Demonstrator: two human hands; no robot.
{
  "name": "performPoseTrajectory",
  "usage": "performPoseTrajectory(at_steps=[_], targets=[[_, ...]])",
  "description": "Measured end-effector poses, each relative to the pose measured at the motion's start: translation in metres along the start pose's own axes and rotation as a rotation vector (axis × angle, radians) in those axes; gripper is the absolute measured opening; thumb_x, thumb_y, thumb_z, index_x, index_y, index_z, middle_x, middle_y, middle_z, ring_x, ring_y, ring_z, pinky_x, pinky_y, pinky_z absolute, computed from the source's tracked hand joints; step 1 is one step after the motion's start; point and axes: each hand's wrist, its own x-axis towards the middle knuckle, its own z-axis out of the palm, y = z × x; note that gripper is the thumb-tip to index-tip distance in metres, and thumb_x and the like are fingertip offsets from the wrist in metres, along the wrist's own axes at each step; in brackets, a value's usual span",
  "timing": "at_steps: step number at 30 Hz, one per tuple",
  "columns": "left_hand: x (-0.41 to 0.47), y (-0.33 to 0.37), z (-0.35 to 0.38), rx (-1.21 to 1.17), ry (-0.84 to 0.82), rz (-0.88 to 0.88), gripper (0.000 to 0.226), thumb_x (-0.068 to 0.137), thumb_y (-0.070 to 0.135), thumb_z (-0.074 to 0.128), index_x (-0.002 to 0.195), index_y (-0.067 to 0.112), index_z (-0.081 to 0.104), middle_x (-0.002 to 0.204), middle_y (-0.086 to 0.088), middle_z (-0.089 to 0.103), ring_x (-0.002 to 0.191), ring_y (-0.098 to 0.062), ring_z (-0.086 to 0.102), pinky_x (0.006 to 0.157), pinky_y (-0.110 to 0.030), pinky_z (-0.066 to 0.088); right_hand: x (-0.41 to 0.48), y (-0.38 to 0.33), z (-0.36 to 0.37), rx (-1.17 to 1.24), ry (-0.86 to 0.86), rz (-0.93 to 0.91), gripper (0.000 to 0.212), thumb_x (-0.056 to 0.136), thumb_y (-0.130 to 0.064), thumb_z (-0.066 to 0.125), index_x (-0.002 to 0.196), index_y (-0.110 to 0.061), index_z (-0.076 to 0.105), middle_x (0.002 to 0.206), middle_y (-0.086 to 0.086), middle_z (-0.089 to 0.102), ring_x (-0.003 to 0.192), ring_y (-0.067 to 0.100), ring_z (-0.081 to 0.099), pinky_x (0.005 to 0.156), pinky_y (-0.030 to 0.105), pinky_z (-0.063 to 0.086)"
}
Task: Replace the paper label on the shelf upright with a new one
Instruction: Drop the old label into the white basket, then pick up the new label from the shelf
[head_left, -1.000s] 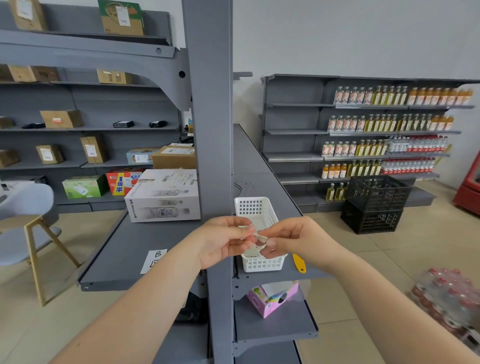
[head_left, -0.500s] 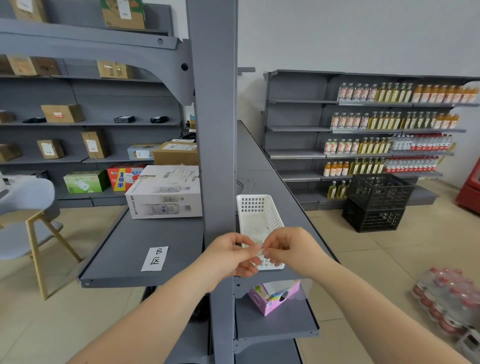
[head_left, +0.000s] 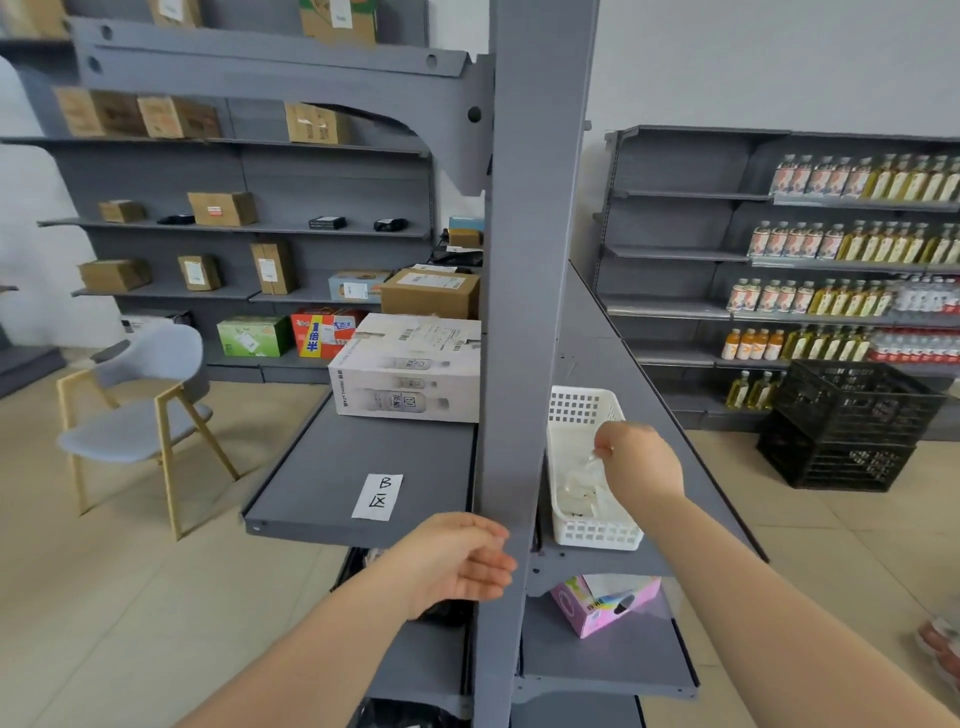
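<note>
left hand (head_left: 457, 564): fingers apart, empty | right hand (head_left: 636, 460): pinching clear scrap (head_left: 589, 465) over basket (head_left: 597, 535)

left hand (head_left: 457, 564) loosely open, fingers relaxed; right hand (head_left: 636, 460) reached forward, fingertips pinched

Grey shelf (head_left: 332, 457): label (head_left: 378, 496), box (head_left: 410, 376).

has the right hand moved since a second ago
Yes. The right hand left the left hand by the upright and moved right and away, over the white basket.
</note>
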Motion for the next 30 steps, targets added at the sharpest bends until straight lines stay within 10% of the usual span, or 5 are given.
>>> performPoseTrajectory(at_steps=[6, 15, 30], targets=[[0.0, -0.014, -0.041, -0.115, 0.132, -0.047, 0.011, 0.091, 0.006, 0.058, 0.099, 0.001, 0.063, 0.076, -0.019, 0.071, 0.064, -0.027, 0.066, 0.064, -0.036, 0.059, 0.008, 0.005, 0.012, -0.04, -0.009, 0.019, 0.029, 0.09, -0.002, 0.05, 0.102, -0.018, 0.071, 0.102, 0.008, 0.072, 0.096, 0.03, 0.058, 0.089, 0.037, 0.04], [0.028, -0.032, -0.101, -0.31, 0.387, -0.232, 0.056, 0.085, 0.057, 0.057, 0.079, 0.002, 0.065, 0.059, -0.011, 0.069, 0.039, -0.017, 0.051, 0.039, -0.018, 0.036, -0.045, -0.021, -0.009, 0.406, 0.123, -0.056, 0.015, 0.087, -0.006, 0.062, 0.093, -0.018, 0.069, 0.096, -0.005, 0.068, 0.095, 0.019, 0.054, 0.077, 0.019, 0.036], [-0.017, -0.037, -0.082, -0.209, 0.372, 0.05, 0.018, 0.091, 0.017, 0.059, 0.097, 0.001, 0.066, 0.059, -0.01, 0.069, 0.042, -0.016, 0.056, 0.041, -0.021, 0.04, -0.106, -0.092, 0.029, 0.707, -0.38, -0.104, 0.021, 0.089, -0.016, 0.059, 0.087, -0.036, 0.065, 0.08, -0.007, 0.071, 0.069, 0.003, 0.06, 0.067, 0.015, 0.048]])
